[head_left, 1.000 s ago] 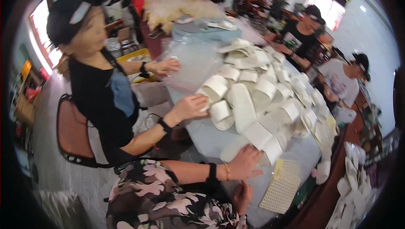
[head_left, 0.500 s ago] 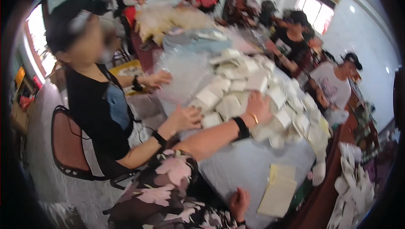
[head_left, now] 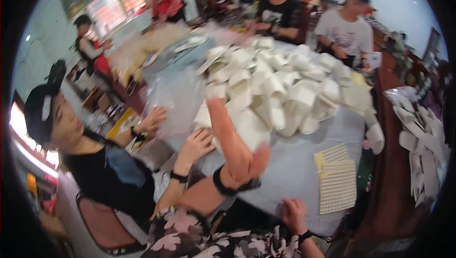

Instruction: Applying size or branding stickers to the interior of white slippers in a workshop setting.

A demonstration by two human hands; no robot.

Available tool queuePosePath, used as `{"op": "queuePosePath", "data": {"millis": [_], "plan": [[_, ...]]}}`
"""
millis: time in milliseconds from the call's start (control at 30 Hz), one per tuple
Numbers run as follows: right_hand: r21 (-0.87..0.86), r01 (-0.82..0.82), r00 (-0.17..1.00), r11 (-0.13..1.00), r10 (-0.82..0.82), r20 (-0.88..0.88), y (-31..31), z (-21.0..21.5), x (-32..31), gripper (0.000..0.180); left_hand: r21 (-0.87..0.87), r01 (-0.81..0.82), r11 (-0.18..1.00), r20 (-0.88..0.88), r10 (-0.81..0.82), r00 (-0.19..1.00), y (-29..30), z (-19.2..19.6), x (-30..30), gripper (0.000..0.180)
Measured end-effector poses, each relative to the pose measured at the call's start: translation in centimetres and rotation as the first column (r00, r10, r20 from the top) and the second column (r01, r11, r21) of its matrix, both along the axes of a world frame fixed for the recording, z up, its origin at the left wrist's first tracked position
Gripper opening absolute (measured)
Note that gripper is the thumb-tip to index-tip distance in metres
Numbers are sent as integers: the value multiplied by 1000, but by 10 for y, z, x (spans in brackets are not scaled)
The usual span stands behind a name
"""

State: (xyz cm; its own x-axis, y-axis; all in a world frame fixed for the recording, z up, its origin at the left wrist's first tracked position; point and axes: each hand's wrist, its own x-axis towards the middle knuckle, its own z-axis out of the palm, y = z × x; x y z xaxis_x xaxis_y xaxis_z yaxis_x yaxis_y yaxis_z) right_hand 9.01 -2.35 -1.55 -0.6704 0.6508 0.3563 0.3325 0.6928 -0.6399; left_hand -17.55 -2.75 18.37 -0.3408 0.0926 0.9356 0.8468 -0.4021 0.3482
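Note:
My left hand [head_left: 237, 151] is raised over the near-left edge of a heap of white slippers [head_left: 280, 84]. Its fingers stretch away from me and the thumb stands apart; I see nothing in it. A dark band circles that wrist. My right hand [head_left: 294, 215] rests loosely curled at the table's near edge, with no object visible in it. To its right lie yellowish sheets of small stickers [head_left: 337, 184]. Just left of my left hand, a co-worker's hand [head_left: 195, 145] touches the slippers, and their other hand [head_left: 152, 119] is by the clear plastic bags [head_left: 173, 103].
The grey-covered table [head_left: 285, 172] extends in front of me. A seated co-worker [head_left: 109, 167] is close on my left. Several other people stand around the far side. More white slippers [head_left: 422, 148] hang or lie in plastic at the right, beyond a dark red edge [head_left: 392, 163].
My left hand has come back from the slipper heap toward me and lifted. The view has swung to the left. My right hand stays by the table edge.

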Motion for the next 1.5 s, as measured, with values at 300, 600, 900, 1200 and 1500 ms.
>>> {"op": "queuePosePath", "data": {"millis": [300, 600, 900, 1200, 1500], "plan": [[-384, -29, 991, 923, -23, -129, 9, 45, 31, 30, -729, 264, 631, 64, -321, 945, -66, -174, 81, 57], [-3, 602, 779, 799, -587, -221, 138, 131, 191, 24, -834, 204, 513, 45, -305, 951, -60, -211, 96, 53], [162, 919, 351, 359, -933, 76, 249, 101, 364, 35, -866, 130, 484, -8, -272, 962, -61, -222, 100, 51], [141, 928, 308, 346, -923, 232, 301, 89, 379, 45, -898, 118, 424, 12, -244, 970, -58, -242, 105, 46], [129, 728, 601, 673, -717, 353, 332, 82, 368, 54, -857, 17, 515, -80, -167, 983, -70, -220, 104, 36]]}}
